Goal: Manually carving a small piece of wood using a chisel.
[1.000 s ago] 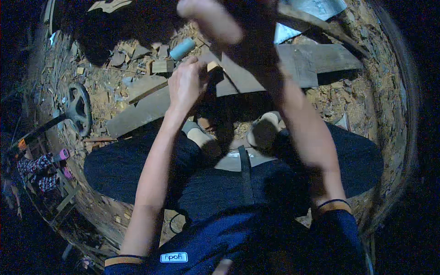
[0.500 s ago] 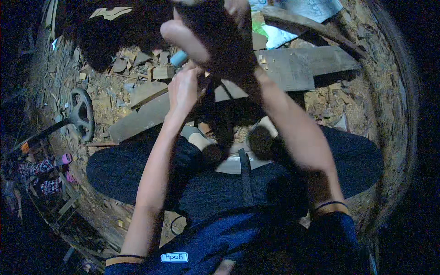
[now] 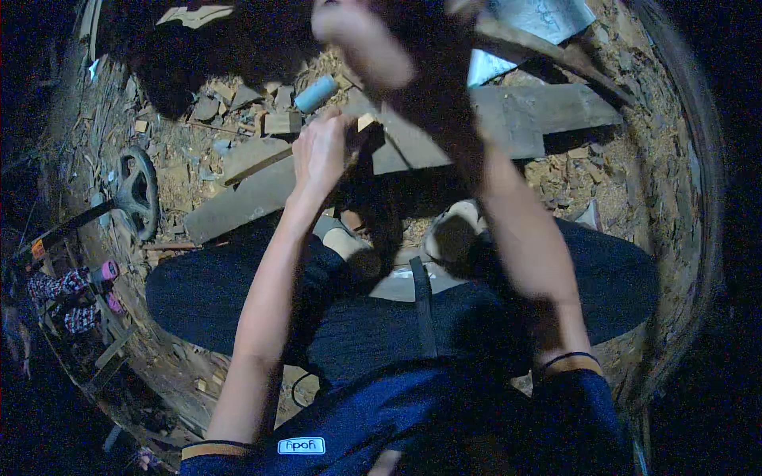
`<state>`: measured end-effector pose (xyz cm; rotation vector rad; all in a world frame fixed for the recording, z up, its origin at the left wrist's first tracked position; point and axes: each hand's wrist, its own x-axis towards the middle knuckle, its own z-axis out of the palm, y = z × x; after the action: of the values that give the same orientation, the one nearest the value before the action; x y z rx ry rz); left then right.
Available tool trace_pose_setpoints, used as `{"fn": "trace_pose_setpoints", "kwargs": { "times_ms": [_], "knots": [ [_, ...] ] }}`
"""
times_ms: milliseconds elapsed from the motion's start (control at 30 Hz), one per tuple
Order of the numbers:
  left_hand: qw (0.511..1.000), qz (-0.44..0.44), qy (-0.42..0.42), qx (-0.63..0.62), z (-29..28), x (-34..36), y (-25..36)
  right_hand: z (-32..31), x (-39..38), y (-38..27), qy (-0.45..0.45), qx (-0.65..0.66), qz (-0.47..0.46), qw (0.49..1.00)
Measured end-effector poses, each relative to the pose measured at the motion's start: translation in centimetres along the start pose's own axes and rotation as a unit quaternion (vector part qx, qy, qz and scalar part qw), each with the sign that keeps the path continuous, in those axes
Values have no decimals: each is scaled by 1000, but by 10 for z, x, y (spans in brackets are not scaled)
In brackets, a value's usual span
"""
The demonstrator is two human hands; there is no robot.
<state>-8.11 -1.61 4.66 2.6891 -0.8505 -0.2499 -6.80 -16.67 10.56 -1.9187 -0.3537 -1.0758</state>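
Note:
My left hand (image 3: 319, 152) is closed in a fist over the wooden plank (image 3: 258, 198) in front of my feet. At its fingers is a small pale wood piece (image 3: 366, 121), partly hidden by the hand and by dark shadow; the fist seems to hold it. My right hand (image 3: 373, 49) is raised at the top, close to the camera, shadowed and smeared by motion. It looks curled round something dark that I cannot make out. A blue cylinder (image 3: 315, 94) lies just beyond my left hand.
Wood offcuts (image 3: 282, 122) and chips cover the ground. A wider board (image 3: 548, 119) lies to the right, with a curved timber (image 3: 548, 55) and a shiny bag (image 3: 548, 17) behind it. At left are a black steering-wheel-like ring (image 3: 139, 194) and a person in checked clothes (image 3: 79, 297).
My right hand and forearm have swung right and upward, uncovering more of the blue cylinder and the pale wood piece. The left hand stays almost in place.

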Motion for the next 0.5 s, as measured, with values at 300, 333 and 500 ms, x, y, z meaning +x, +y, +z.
{"fn": "trace_pose_setpoints", "kwargs": {
  "times_ms": [300,333,500],
  "knots": [
    [1000,13,20,-1,-2,-3,0,-11,1,-21,-41,138,156,977],
    [1000,8,3,-4,-3,-3,1,-13,4,-19,-42,150,168,973],
    [1000,-5,-28,5,-2,0,8,-6,14,-7,6,-115,-12,993]
  ]
}}
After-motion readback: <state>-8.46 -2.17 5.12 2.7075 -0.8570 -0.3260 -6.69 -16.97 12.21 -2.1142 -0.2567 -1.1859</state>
